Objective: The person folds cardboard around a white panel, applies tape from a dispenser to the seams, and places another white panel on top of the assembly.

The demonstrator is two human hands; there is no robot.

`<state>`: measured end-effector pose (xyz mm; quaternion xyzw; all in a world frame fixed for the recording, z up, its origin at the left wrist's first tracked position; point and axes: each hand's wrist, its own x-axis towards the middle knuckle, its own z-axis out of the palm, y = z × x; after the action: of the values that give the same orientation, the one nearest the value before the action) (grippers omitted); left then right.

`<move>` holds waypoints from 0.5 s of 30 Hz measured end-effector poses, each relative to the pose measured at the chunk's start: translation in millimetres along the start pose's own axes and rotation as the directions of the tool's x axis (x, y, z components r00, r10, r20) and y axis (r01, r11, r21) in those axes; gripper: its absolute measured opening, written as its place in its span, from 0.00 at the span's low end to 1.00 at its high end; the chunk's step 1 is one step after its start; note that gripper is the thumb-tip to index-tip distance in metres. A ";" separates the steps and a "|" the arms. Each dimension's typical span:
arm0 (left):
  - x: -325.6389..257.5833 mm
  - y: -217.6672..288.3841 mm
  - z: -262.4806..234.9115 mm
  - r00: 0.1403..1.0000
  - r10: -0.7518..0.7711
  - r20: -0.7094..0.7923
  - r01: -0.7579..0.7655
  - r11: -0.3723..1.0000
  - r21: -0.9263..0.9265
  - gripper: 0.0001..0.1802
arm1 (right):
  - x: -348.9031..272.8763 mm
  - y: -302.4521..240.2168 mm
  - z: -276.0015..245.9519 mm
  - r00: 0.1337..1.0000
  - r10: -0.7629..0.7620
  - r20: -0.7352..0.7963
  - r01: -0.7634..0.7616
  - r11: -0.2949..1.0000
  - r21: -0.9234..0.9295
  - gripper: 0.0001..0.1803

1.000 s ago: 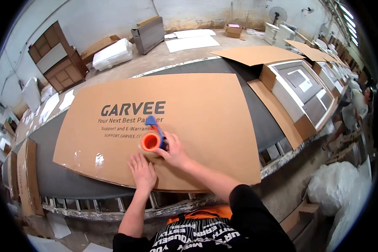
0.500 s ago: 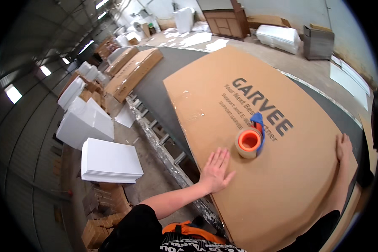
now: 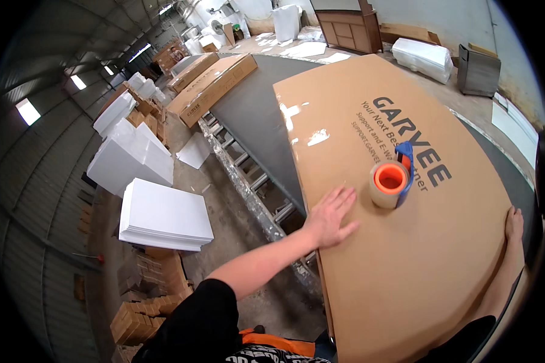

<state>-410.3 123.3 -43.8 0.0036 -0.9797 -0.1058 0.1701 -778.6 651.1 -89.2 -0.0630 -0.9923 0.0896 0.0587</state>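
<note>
A large flat brown cardboard box with dark printing lies on a long grey table. On it stands a tape dispenser with an orange core and a blue handle. My left hand rests flat on the box's near left edge, fingers spread, just left of the dispenser. My right hand lies on the box's far right edge, fingers over the rim; it holds nothing that I can see.
Stacks of white panels and white blocks stand on the floor at left. Small brown cartons sit below them. Long cardboard boxes lie at the table's far end. A wooden cabinet stands at the back.
My right hand let go of the tape dispenser and moved out to the box's right edge. The view swung to the left; my left hand stays flat on the box.
</note>
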 end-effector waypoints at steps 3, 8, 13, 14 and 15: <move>-2.2 -36.4 -1.1 0.998 0.058 0.018 -0.057 0.998 -0.040 0.37 | -23.4 47.7 28.3 0.999 -0.020 -0.043 0.021 1.000 0.020 0.29; -36.6 -68.5 -17.3 0.963 -0.114 0.243 0.097 0.992 0.082 0.38 | -150.9 67.8 22.3 0.967 -0.240 -0.088 0.215 0.951 -0.224 0.18; -143.3 -110.1 -74.3 0.965 0.062 0.256 -0.092 0.990 0.107 0.41 | -360.8 -43.6 -56.7 0.993 0.051 -0.106 -0.025 0.971 0.237 0.23; -163.6 -117.3 -91.2 0.948 0.092 0.305 -0.142 0.979 0.144 0.42 | -401.7 -69.8 -66.6 0.988 0.105 -0.117 -0.068 0.956 0.284 0.22; -182.1 -125.4 -99.8 0.935 0.151 0.321 -0.202 0.970 0.133 0.44 | -437.2 -83.9 -72.4 0.979 0.164 -0.121 -0.123 0.950 0.287 0.22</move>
<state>-209.0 -12.0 -38.7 -0.0874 -0.9959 -0.0084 0.0231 -348.2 522.3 -49.0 -0.1325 -0.9558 0.2272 0.1313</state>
